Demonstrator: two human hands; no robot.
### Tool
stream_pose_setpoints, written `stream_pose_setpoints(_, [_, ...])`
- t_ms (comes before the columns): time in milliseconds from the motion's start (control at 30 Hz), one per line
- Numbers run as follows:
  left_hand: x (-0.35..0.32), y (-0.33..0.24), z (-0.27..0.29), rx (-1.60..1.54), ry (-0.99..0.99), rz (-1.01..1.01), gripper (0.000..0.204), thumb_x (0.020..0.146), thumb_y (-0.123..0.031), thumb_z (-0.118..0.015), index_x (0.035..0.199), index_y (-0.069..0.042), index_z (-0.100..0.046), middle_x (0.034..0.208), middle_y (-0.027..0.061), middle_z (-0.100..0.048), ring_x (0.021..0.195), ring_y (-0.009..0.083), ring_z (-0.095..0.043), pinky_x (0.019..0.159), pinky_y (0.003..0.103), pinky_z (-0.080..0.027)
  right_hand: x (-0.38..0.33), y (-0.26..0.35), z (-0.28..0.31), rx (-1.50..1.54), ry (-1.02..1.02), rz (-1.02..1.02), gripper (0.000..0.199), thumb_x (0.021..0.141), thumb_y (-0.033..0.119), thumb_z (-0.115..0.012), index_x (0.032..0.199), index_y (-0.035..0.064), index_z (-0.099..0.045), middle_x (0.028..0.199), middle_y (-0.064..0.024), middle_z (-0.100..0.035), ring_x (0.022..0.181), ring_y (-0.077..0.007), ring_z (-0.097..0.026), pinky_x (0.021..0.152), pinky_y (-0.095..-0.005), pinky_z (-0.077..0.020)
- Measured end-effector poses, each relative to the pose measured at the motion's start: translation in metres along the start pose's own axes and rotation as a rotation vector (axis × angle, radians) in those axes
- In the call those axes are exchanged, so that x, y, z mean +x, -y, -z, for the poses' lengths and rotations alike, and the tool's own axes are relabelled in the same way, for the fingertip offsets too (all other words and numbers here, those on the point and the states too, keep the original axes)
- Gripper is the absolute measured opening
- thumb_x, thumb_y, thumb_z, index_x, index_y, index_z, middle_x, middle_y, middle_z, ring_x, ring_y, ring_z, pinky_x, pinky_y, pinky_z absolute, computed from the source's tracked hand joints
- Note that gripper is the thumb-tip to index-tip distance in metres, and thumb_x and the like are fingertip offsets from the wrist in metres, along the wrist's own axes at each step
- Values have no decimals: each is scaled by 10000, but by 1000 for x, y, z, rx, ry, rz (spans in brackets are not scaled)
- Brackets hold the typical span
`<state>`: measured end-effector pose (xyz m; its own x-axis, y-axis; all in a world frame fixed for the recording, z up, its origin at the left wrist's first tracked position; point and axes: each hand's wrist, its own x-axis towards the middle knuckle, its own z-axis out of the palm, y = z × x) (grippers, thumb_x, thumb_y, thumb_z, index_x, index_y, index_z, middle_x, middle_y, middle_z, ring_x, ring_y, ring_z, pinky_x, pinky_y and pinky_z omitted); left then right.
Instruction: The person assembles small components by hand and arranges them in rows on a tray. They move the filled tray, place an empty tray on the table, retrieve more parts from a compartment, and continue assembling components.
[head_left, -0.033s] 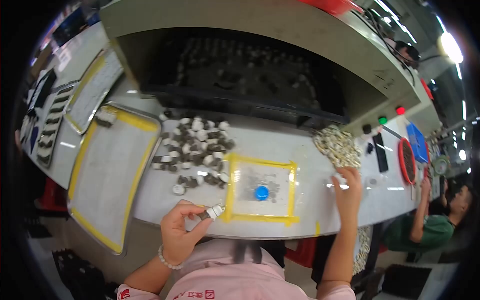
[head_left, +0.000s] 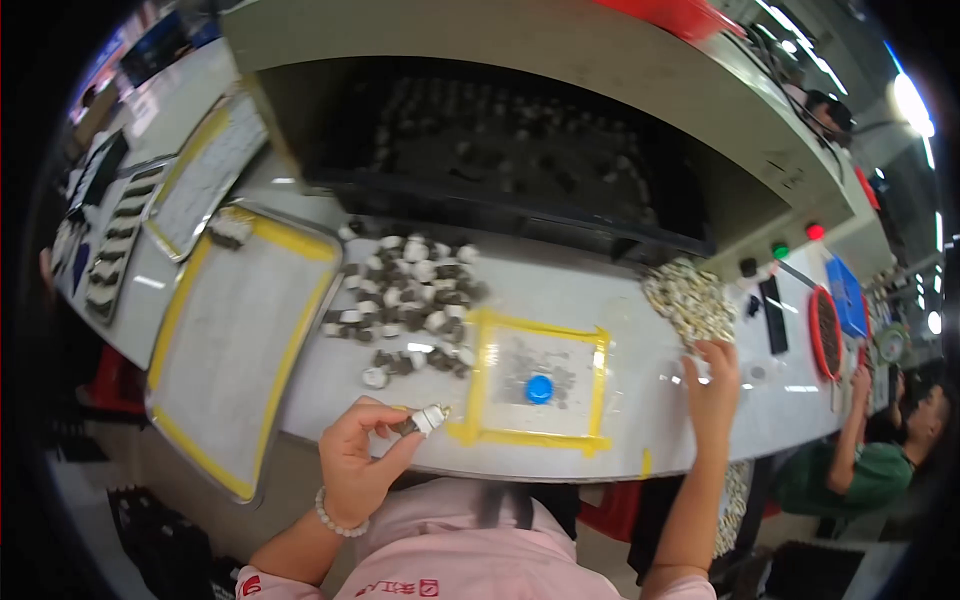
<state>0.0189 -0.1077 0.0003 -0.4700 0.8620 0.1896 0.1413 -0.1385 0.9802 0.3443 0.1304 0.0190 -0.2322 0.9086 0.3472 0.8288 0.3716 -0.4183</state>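
White-and-dark held piece [head_left: 428,418] in the left hand, batch apparently unfinished

Head view, the only one. Left hand [head_left: 360,450] over the near edge of the white table [head_left: 330,385]: thumb and fingers pinched closed on the held piece. White band, grey-brown end toward the palm, small yellowish tip pointing right. The held piece is off the table, just left of the taped panel [head_left: 500,415].

Right hand [head_left: 716,390] at the near end of the pale pile [head_left: 690,300], right side of the table. Thumb and fingertips curved, slightly parted; cannot tell whether anything sits between them.

Taped panel, near middle: yellow tape border, dark smudges, blue cap [head_left: 539,389] standing on it.

Progress, as judged: one piece in work, not yet set down. Far left of it lies the loose cluster [head_left: 420,270], many white-and-dark pieces, colours like the held piece. Whether these are finished or waiting, cannot tell; yellowish tips do not stand out at this size. The pale pile is plentiful, so little sign of the stock running out.

Large tray [head_left: 235,370], left: yellow-taped edges, a single striped block [head_left: 230,230] in its far part, most of the surface bare. Looks well short of a full load.
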Motion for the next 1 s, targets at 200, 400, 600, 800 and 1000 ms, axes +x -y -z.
stream_pose_setpoints(200, [22,-39,61,50,-252,72,264,770,109,-682,1010,42,-595,946,83,-649,795,100,-599,716,226,-491,3,-29,-6,12,16,17,179,777,-37,-605,946,10,-573,938,-123,-564,761,-262,-578,693,-349,-474])
stream_pose_setpoints(400, [106,0,134,649,-271,-44,188,797,7,-676,975,15,-612,853,90,-667,761,137,-644,687,260,-527,1,-23,-11,25,54,-53,111,788,-45,-588,878,2,-542,825,-90,-526,648,-204,-517,615,-310,-437])
stream_pose_setpoints(600, [148,46,170,922,-355,-86,194,757,-36,-695,931,-8,-614,828,110,-649,727,237,-627,680,320,-510,-20,-11,-9,207,87,-150,126,790,-21,-636,872,-4,-542,801,-53,-543,644,-128,-520,625,-273,-442])
stream_pose_setpoints(800, [167,62,173,1024,-425,-238,207,744,-51,-683,916,-37,-569,889,109,-575,848,274,-571,746,373,-474,-44,10,-13,659,114,-262,140,789,-51,-641,878,5,-548,859,-18,-566,716,-97,-550,668,-231,-456])
stream_pose_setpoints(1000, [162,52,174,1111,-508,-200,309,739,-70,-684,1002,-43,-522,914,128,-548,843,289,-557,736,376,-467,-52,58,-24,729,417,93,274,747,-111,-636,997,-6,-674,902,-63,-584,782,-155,-575,724,-247,-463])
